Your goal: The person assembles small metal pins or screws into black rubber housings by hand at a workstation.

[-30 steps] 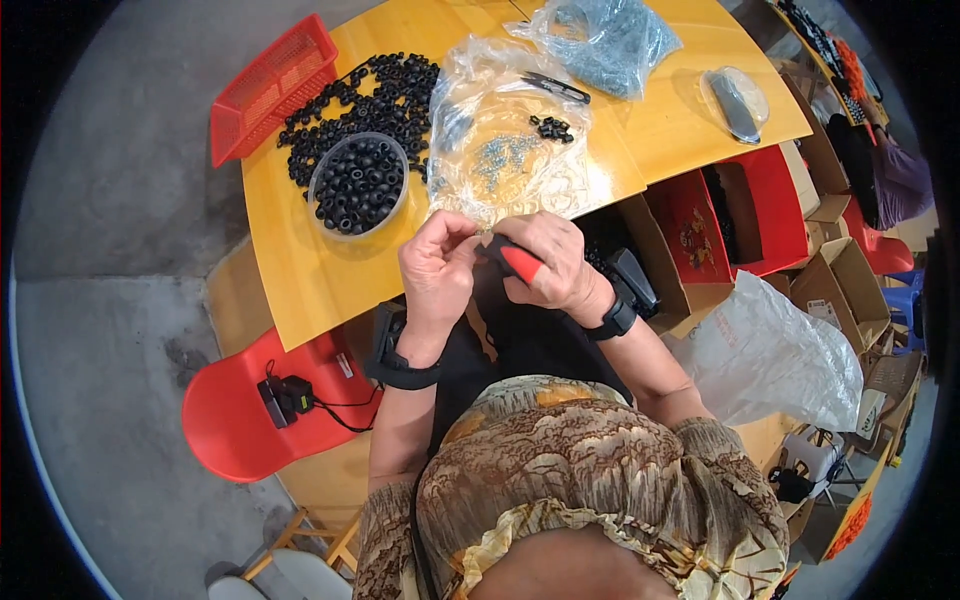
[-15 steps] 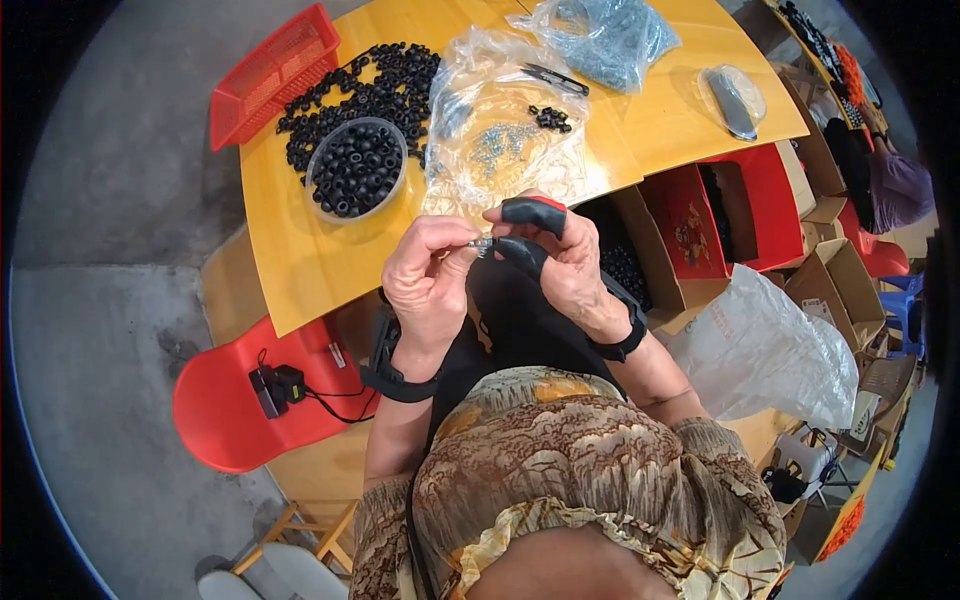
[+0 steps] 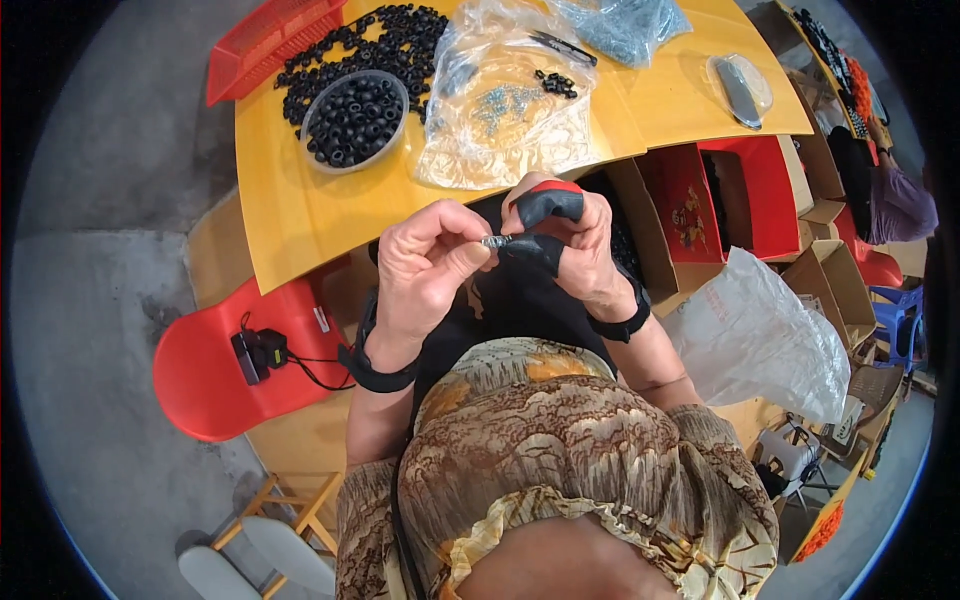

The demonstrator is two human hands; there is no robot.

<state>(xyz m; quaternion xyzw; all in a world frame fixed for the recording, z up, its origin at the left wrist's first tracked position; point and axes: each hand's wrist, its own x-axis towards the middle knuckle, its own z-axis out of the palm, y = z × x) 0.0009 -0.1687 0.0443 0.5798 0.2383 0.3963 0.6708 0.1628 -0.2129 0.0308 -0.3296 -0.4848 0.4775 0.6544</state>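
In front of my lap, past the table's near edge, both hands meet at a small silver metal spring. My left hand pinches its left end between thumb and forefinger. On the other side my right hand is closed at the spring's right end, with black covers on its thumb and forefinger. Whether a black part is also in the right fingertips is hidden by those covers. Beyond the hands, a clear plastic bag lies flat, bearing small silver springs and a few black pieces.
On the yellow table stands a clear tub of black beadlike parts, beside a loose pile and a red basket. Black snips lie on the bag. A red chair is at left; boxes stand right.
The view has shifted, so the table things sit higher in the picture. Both hands keep their grip on the spring, which shows a little more between the fingertips.
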